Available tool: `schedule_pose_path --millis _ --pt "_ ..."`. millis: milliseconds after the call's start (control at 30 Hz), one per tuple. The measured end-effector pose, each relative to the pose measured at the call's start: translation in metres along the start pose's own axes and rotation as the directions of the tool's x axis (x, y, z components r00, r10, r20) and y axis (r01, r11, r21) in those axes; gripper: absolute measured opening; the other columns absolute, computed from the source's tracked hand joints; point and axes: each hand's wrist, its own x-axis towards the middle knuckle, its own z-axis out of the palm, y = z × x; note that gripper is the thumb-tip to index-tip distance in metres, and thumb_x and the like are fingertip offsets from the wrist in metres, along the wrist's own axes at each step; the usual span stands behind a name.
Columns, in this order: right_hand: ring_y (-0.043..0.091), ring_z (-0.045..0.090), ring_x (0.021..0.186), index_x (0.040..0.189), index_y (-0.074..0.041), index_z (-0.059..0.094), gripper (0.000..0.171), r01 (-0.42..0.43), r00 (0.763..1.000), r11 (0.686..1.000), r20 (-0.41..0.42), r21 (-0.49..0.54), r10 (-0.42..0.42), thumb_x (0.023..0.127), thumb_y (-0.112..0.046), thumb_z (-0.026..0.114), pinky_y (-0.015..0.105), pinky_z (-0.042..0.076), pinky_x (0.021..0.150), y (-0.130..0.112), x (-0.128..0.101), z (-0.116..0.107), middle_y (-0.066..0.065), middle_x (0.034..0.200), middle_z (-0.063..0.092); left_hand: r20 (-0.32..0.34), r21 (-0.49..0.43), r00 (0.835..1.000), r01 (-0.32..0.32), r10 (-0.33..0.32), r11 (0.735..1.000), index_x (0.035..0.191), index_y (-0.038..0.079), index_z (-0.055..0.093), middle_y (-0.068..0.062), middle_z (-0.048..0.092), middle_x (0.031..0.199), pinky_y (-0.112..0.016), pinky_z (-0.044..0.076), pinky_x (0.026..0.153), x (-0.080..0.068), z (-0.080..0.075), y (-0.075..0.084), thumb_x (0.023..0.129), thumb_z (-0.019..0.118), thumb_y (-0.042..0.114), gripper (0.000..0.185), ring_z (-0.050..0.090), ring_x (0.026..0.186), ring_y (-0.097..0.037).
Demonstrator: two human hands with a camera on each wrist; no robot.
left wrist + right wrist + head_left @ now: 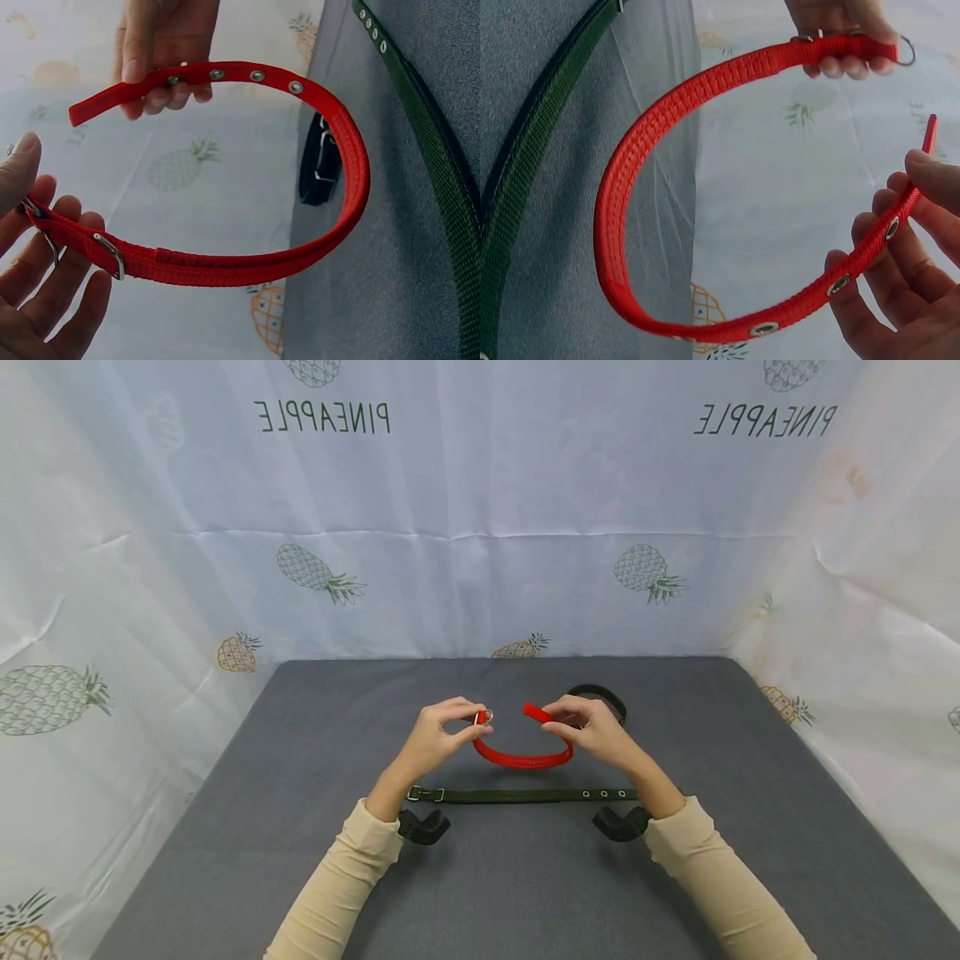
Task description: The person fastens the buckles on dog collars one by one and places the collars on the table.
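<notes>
A red collar [522,761] hangs in a wide U between both hands, above the table. My left hand [442,731] pinches its buckle end, where a metal buckle, a D-ring and a metal loop [110,256] show. Held between thumb and fingers of my right hand [592,731] is the free end, its tip [88,110] sticking out past them. Several metal eyelets [258,76] line that half of the strap. The two ends are apart, the tip outside the buckle. Below the hands, a green collar [517,796] lies stretched out flat on the table.
Behind the right hand a black collar [611,697] lies coiled on the grey table [300,777]. Dark wrist mounts [424,827] sit under both wrists. A white curtain [480,593] with pineapple prints stands along the table's back and sides.
</notes>
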Motion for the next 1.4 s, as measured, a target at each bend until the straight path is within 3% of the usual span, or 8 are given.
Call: schedule_pose_path --millis 233,367,800,1400 --pt "0.002 0.062 0.083 0.106 0.002 0.07 0.02 -0.015 1.0 1.0 0.017 -0.02 0.015 0.087 -0.003 0.068 0.022 0.055 0.073 -0.005 0.003 0.007 0.016 0.096 0.068 0.037 0.029 0.999 0.013 -0.015 0.999 0.106 0.003 0.073 -0.012 0.072 0.096 -0.024 0.055 0.077 0.004 0.002 0.006 0.082 0.075 0.011 0.025 0.065 0.088 -0.02" --pt "0.005 0.061 0.083 0.106 0.001 0.071 0.02 -0.025 0.999 0.999 0.023 -0.025 0.026 0.087 -0.004 0.068 0.02 0.054 0.072 -0.007 0.005 0.012 0.015 0.096 0.068 0.055 0.063 0.998 0.01 -0.013 0.998 0.105 0.002 0.073 -0.01 0.071 0.095 -0.032 0.057 0.078 0.006 0.003 0.007 0.082 0.075 0.012 0.025 0.065 0.086 -0.019" --pt "0.004 0.056 0.079 0.105 0.002 0.071 0.02 -0.012 0.999 1.0 0.035 -0.004 0.012 0.086 -0.002 0.069 0.02 0.052 0.069 -0.01 0.005 0.017 0.017 0.095 0.068 0.07 0.088 0.998 -0.004 -0.002 0.996 0.102 0.004 0.074 -0.01 0.071 0.092 -0.041 0.056 0.075 0.009 0.008 0.005 0.081 0.077 0.012 0.023 0.064 0.083 -0.018" --pt "0.004 0.056 0.074 0.104 0.0 0.071 0.018 0.035 0.998 0.999 0.044 0.014 -0.035 0.086 -0.004 0.069 0.02 0.051 0.066 -0.007 0.005 0.021 0.014 0.092 0.067 0.084 0.093 0.996 -0.006 -0.002 0.996 0.102 0.002 0.073 -0.011 0.071 0.092 -0.025 0.056 0.073 0.009 0.01 0.007 0.079 0.077 0.007 0.024 0.065 0.082 -0.019"
